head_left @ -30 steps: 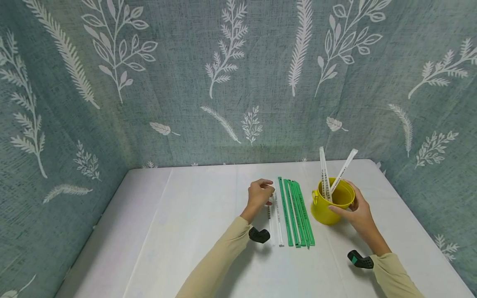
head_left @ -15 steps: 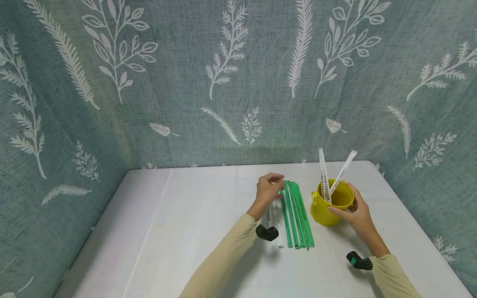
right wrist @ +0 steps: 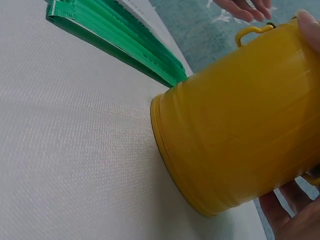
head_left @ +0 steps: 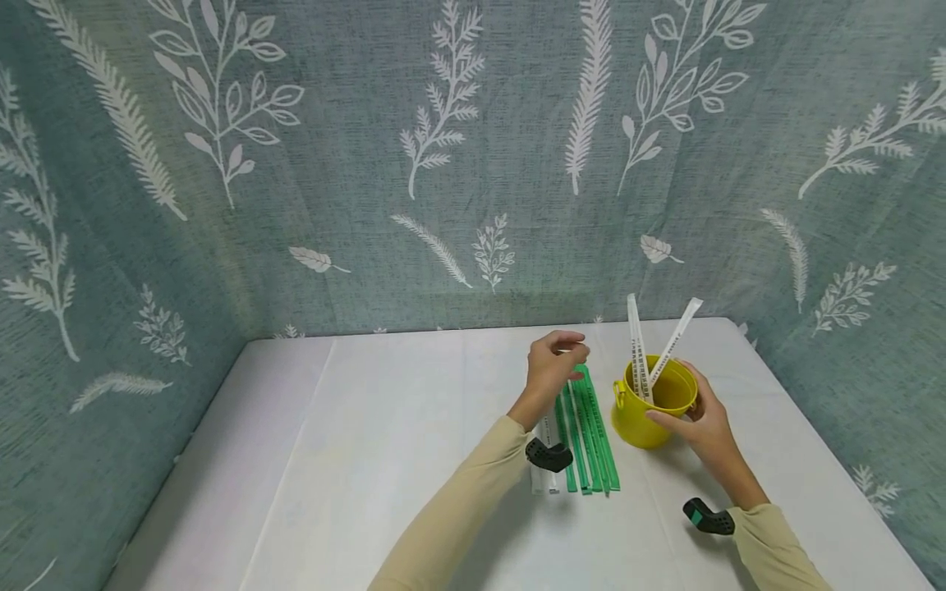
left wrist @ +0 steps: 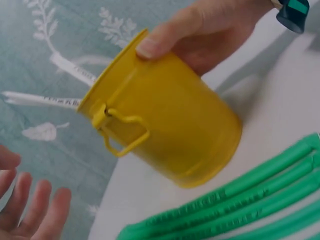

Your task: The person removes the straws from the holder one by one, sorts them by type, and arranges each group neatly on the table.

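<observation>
My right hand (head_left: 713,427) grips a small yellow bucket (head_left: 637,427), its thumb at the near rim and its fingers round the right side. Inside the bucket, several white wrapped straws (head_left: 674,336) lean with their tops sticking out. My left hand (head_left: 547,379) hovers over the far ends of a row of green wrapped straws (head_left: 599,435), holding nothing. In the left wrist view the fingers (left wrist: 37,212) of that hand are spread apart. White wrapped straws (head_left: 553,484) lie left of the green ones, partly hidden by the left wrist.
A white cloth covers the table (head_left: 384,443). Behind it hangs a grey-green curtain (head_left: 355,164) with white leaf prints. The bucket's folded wire handle (left wrist: 130,140) hangs at its side. Each wrist carries a black camera (head_left: 549,454).
My left hand has moved right, from above the white straws to above the green ones. The right hand stays on the bucket. The head view has shifted slightly.
</observation>
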Action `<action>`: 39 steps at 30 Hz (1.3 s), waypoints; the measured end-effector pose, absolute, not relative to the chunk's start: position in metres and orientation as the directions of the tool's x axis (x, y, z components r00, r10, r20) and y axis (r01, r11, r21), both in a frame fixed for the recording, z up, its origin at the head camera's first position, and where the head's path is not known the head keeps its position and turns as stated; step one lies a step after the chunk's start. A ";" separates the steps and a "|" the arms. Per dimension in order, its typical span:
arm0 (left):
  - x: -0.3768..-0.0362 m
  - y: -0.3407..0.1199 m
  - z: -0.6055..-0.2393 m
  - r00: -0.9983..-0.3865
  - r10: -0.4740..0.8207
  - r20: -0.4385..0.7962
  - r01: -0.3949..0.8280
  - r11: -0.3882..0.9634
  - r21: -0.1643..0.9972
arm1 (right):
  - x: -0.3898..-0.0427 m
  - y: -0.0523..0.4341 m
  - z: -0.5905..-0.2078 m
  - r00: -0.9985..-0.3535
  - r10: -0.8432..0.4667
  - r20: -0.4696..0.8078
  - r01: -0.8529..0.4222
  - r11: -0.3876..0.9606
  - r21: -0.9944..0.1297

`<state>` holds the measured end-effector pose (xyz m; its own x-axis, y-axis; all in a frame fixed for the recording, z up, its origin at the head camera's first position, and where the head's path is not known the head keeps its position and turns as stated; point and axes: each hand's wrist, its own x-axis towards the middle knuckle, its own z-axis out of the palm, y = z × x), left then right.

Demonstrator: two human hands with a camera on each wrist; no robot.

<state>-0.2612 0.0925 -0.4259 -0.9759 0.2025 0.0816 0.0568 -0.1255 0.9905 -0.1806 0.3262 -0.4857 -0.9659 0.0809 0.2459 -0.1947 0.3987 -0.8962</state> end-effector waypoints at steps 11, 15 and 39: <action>-0.261 0.114 -0.419 -0.974 0.201 0.100 0.068 -0.163 0.984 | -0.180 0.324 -0.483 -0.968 0.074 0.239 -0.192 0.394 -0.899; -0.261 0.120 -0.418 -0.970 0.210 0.119 0.085 -0.167 0.982 | -0.180 0.324 -0.482 -0.971 0.071 0.229 -0.183 0.397 -0.900; -0.260 0.153 -0.418 -0.959 0.165 0.230 0.223 -0.061 0.973 | -0.182 0.325 -0.483 -0.967 0.071 0.246 -0.201 0.389 -0.899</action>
